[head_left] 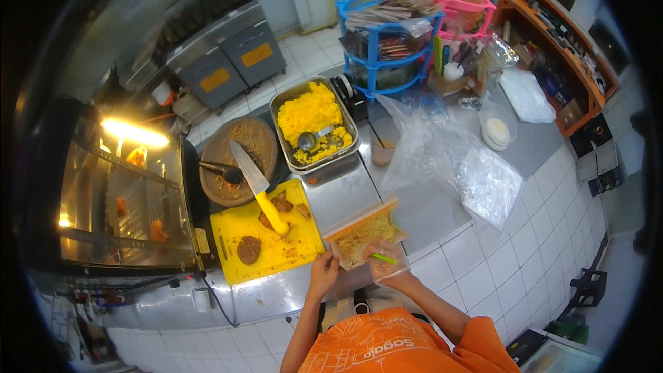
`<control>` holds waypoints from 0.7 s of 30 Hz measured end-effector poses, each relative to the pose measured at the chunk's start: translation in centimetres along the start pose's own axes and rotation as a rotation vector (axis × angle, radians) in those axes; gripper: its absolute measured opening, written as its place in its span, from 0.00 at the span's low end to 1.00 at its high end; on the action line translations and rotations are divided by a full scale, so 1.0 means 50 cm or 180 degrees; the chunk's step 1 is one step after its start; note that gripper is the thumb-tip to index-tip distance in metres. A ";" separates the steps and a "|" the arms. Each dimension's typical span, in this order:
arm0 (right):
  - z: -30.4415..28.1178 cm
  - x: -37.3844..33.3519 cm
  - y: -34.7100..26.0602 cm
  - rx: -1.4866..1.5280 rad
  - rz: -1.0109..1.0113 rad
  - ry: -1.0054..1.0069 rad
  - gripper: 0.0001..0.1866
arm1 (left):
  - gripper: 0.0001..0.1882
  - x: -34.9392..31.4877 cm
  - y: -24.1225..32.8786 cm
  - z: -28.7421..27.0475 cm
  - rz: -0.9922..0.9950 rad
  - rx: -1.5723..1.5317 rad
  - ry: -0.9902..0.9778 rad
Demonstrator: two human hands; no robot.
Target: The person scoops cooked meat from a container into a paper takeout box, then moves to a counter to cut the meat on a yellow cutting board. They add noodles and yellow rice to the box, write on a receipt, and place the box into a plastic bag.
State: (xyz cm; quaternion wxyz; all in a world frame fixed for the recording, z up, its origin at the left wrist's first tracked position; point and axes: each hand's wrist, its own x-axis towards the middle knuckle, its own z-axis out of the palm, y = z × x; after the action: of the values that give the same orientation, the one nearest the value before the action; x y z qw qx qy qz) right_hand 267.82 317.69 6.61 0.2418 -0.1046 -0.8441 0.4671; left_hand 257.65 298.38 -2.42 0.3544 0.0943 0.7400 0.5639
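Note:
In front of me stands a clear container (334, 233) of pale shredded vegetable (366, 236), with an orange band along its far side. My left hand (323, 275) is bare, its fingers closed on the container's near left corner. My right hand (388, 264) wears a clear plastic glove and is at the container's near right side. A bright green strip (384, 258) shows at its fingers, which look closed around it. Left of the container lies a yellow cutting board (231, 266) with a brown patty (248, 250), meat pieces (282, 202) and a yellow-handled knife (250, 171).
Behind the board sits a stone mortar (228, 144) with a dark pestle (231, 174). A metal pan (353, 145) holds yellow food and a ladle (308, 140). At left is a lit display case (124, 214); at right, plastic bags (490, 186), a cup (382, 145) and blue baskets (383, 55).

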 end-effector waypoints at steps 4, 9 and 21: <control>-0.059 0.008 -0.005 -0.0212 0.0263 0.0189 0.08 | 0.18 -0.003 0.006 -0.001 -0.0115 -0.0220 0.0075; -0.092 -0.014 0.025 -0.0130 0.1070 0.0482 0.08 | 0.15 -0.009 0.013 -0.003 -0.0198 -0.0137 -0.0032; -0.008 -0.029 0.124 0.3105 0.2878 0.1131 0.06 | 0.25 -0.032 0.084 -0.002 0.1045 0.1496 0.0186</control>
State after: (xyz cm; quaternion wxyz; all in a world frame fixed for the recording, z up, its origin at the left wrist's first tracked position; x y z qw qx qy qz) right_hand 268.98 320.78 1.13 0.1774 -0.4006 -0.3583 0.8244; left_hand 257.65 298.92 2.05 0.2053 0.2761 0.8351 0.4292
